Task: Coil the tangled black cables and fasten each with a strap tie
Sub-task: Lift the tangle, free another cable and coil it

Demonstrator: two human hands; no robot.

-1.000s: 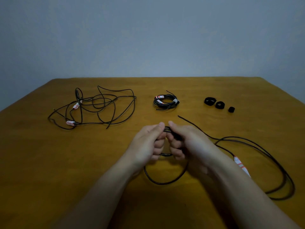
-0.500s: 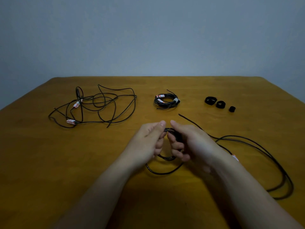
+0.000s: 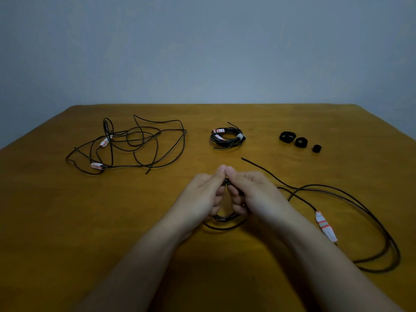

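On the far left of the wooden surface (image 3: 56,221) a tangled cable (image 3: 144,139) sprawls in loose, crossing loops, with two white-and-red tags (image 3: 105,141) along it, one near its left side and one at its near edge. Toward the middle, nearer the person, the left hand (image 3: 200,194) is raised just above the surface. Its fingers (image 3: 219,176) are curled and pinch the black cable (image 3: 324,185), the tips touching those of the other hand. Between the two hands hangs a small coil (image 3: 225,219) of that cable, its lowest turns showing below the knuckles, close to or on the surface; I cannot tell which. Beyond the hands, near the far edge, lies a finished coil (image 3: 226,138), wound tight and bound on its right side by a pale strap (image 3: 240,137), with two white-and-red tags tucked into it. The right hand (image 3: 254,194) mirrors the left, its fingers clenched round the top of the same small coil. From under this hand the rest of the black cable runs off to the right in wide loose loops that curve back toward the person. Its free end (image 3: 242,158) points to the far left, just beyond the hands. One white-and-red tag (image 3: 325,228) sits on the cable beside the right forearm. At the far right, well apart from the hands, three black strap ties (image 3: 301,142) lie in a short slanting row, each rolled up.
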